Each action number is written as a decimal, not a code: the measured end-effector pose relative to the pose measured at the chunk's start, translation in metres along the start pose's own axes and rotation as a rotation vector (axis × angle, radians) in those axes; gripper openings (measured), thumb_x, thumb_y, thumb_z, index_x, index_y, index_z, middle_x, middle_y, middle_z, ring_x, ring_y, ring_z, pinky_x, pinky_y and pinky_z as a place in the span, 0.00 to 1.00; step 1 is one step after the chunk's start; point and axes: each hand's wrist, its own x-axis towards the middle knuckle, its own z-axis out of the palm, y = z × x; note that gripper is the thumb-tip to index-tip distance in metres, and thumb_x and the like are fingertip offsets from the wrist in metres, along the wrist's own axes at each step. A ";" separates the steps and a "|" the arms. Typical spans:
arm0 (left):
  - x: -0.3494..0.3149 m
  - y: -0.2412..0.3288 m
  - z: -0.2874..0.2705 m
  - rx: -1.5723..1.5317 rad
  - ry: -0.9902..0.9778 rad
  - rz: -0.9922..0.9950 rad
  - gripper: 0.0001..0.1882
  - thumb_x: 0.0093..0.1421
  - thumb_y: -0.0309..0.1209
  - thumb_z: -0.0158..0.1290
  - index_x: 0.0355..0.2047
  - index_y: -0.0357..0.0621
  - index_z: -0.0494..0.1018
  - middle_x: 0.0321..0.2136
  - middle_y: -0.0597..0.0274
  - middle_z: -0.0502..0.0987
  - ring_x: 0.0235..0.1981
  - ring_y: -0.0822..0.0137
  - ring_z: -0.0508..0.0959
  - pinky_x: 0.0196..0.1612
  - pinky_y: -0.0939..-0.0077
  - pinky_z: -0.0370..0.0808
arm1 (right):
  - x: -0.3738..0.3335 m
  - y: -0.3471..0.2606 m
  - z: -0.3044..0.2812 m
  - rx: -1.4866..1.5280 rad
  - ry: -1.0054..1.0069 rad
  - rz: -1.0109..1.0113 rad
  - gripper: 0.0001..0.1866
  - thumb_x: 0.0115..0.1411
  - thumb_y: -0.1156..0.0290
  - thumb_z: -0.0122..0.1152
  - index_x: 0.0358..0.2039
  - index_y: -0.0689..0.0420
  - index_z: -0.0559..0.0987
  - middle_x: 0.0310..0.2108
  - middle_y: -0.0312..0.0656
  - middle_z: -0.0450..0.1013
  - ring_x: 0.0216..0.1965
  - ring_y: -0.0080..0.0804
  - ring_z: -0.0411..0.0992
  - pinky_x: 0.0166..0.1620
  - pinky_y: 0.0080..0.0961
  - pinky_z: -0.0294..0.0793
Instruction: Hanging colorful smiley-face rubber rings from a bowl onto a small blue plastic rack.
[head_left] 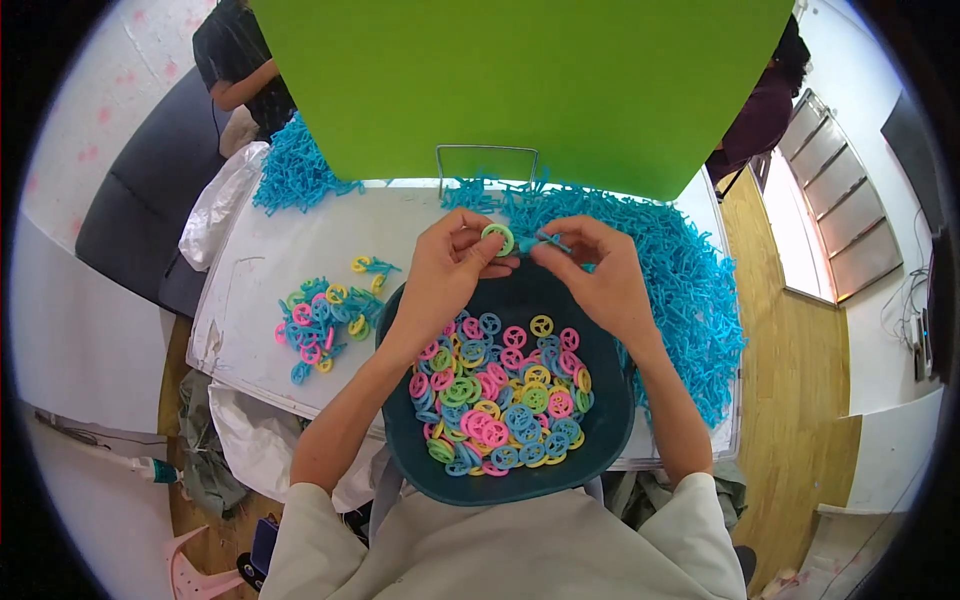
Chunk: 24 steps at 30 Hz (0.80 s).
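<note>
Over the dark teal plastic bowl (610, 420) of coloured rings, our left hand (445, 275) pinches a small green plastic ring (498, 238); our right hand (600, 275) grips a blue plastic clip (545, 241) beside it.

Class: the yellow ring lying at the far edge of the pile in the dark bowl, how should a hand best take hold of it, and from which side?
Judging by its pose, pinch the yellow ring by its outer rim, coming from above. It lies flat, on top of the pile at the far side of the bowl, so its rim is exposed. Thumb and forefinger fit across it; the spokes inside look too thin to grip.
</note>
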 end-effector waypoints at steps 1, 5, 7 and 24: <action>0.000 0.000 0.000 0.001 0.005 0.002 0.07 0.66 0.27 0.47 0.40 0.36 0.66 0.37 0.54 0.77 0.36 0.65 0.81 0.39 0.75 0.80 | -0.001 0.000 0.001 0.000 -0.004 -0.003 0.08 0.55 0.76 0.64 0.36 0.61 0.79 0.29 0.38 0.77 0.31 0.22 0.74 0.36 0.18 0.73; -0.002 0.001 0.004 -0.023 0.033 -0.059 0.03 0.64 0.22 0.47 0.36 0.33 0.66 0.31 0.54 0.77 0.32 0.64 0.81 0.36 0.76 0.81 | -0.001 0.007 0.005 -0.228 0.065 -0.318 0.08 0.50 0.81 0.63 0.33 0.60 0.80 0.28 0.39 0.75 0.34 0.30 0.74 0.37 0.23 0.72; -0.002 -0.001 0.005 -0.036 0.029 -0.043 0.02 0.63 0.20 0.47 0.35 0.33 0.65 0.31 0.53 0.77 0.32 0.65 0.81 0.35 0.76 0.81 | 0.000 0.010 0.006 -0.215 0.083 -0.419 0.08 0.50 0.82 0.63 0.33 0.61 0.80 0.29 0.41 0.76 0.35 0.32 0.74 0.38 0.25 0.72; -0.009 -0.006 0.016 0.301 0.133 0.215 0.02 0.61 0.16 0.46 0.32 0.32 0.67 0.26 0.55 0.79 0.29 0.72 0.80 0.32 0.79 0.78 | -0.003 0.008 0.007 -0.036 -0.052 -0.097 0.04 0.54 0.84 0.58 0.31 0.66 0.78 0.28 0.41 0.76 0.34 0.23 0.75 0.36 0.20 0.74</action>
